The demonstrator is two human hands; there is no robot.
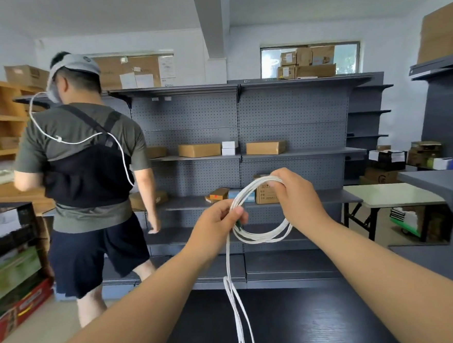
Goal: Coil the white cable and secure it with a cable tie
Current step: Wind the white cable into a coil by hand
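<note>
The cable (262, 238) was white, with a small green bit (239, 222) on it. The near table top (297, 324) was black with a faint grain. The far shelving (189, 115) was grey, its back panels dotted with holes, and bore brown boxes (199, 150). A red carton (20, 311) lay near left.

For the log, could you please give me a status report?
Left hand and right hand grip white cable. Loops coiled, tail hanging. No tie visible. Nothing blocking.
</note>
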